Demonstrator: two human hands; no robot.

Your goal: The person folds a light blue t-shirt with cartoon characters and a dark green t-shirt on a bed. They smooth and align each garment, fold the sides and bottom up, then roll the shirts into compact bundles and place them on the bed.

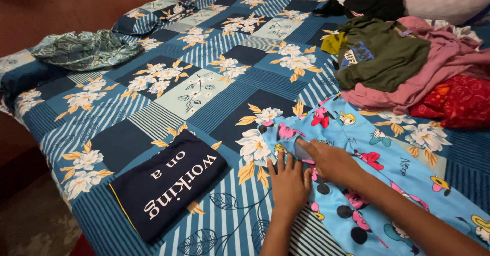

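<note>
On the bed, near edge, both hands press on a light blue cartoon-print garment (357,184) spread flat over the floral blue bedsheet (214,82). Left hand (289,184) lies flat, palm down, fingers spread a little, on the garment's left edge, half on the sheet; holds nothing, ring on one finger. Right hand (326,160) just beside it, fingers touching, thumb and fingers pinching a small fold of the blue cloth near the garment's top left corner. Garment runs from middle of bed to bottom right corner of view, with pink, yellow and black cartoon figures.

Left of the hands, apart from them: folded dark navy shirt (166,189), rectangular, white lettering on top, yellow trim on one edge. Far right: heap of unfolded clothes (408,67), olive shirt with a blue-and-white print patch on top, pink and red cloth under it. Far left: crumpled green patterned cloth (87,49) by a pillow (148,16).
</note>
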